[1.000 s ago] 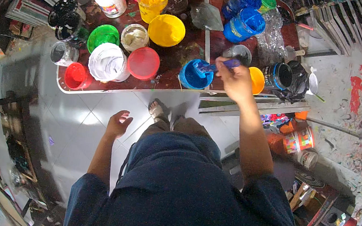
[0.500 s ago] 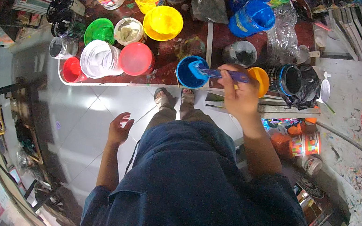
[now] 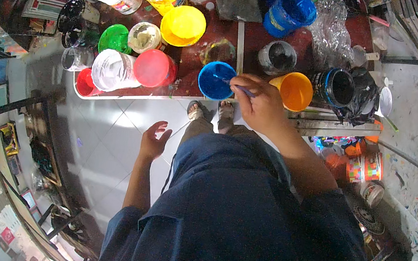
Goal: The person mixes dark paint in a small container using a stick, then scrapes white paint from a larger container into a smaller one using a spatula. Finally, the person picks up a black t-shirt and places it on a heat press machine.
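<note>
Our right hand point(image 3: 261, 109) is at the near edge of the tabletop point(image 3: 220, 35), its grip pinched around a purple-handled spatula point(image 3: 225, 80). The spatula's far end reaches into the blue paint tub point(image 3: 204, 89), which stands at that same near edge. Just right of our fingers sits an orange tub point(image 3: 295, 92). To the left of the blue one we see a red tub point(image 3: 154, 68) and a white tub point(image 3: 111, 72). Our left hand point(image 3: 153, 142) holds nothing, its grip loosely spread above the floor tiles point(image 3: 104, 138).
</note>
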`<state>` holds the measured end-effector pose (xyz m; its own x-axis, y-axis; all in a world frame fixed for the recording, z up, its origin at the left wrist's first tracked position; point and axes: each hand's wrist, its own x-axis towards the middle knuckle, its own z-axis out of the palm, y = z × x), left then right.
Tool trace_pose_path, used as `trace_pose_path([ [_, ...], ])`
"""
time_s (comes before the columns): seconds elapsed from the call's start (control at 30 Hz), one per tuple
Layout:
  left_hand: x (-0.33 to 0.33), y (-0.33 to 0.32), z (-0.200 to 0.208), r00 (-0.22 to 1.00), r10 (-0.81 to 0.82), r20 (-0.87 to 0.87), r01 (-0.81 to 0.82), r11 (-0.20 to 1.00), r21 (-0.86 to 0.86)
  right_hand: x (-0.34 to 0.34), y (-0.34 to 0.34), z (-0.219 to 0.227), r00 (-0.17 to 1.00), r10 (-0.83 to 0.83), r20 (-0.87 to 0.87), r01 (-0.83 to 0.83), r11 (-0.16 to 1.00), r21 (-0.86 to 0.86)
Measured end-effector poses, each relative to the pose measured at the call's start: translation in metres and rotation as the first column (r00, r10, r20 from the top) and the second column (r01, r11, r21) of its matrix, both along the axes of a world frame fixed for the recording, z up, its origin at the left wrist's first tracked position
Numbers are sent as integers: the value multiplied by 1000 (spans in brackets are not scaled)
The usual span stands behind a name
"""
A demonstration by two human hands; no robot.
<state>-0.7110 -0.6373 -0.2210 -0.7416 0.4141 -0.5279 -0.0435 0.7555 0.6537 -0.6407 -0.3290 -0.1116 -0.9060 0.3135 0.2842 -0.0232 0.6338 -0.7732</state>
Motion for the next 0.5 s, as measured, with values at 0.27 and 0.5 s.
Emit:
trace_pose_path([
  [0.27,12,8,0,1000,27,16,-27,1000,4,-2,1,-5,1000,-10,2,10,1000,-5],
  [0.5,11,-1,-16,996,-38,-75,41,998,41,4,-6,-12,1000,-15,25,17,996,-85],
])
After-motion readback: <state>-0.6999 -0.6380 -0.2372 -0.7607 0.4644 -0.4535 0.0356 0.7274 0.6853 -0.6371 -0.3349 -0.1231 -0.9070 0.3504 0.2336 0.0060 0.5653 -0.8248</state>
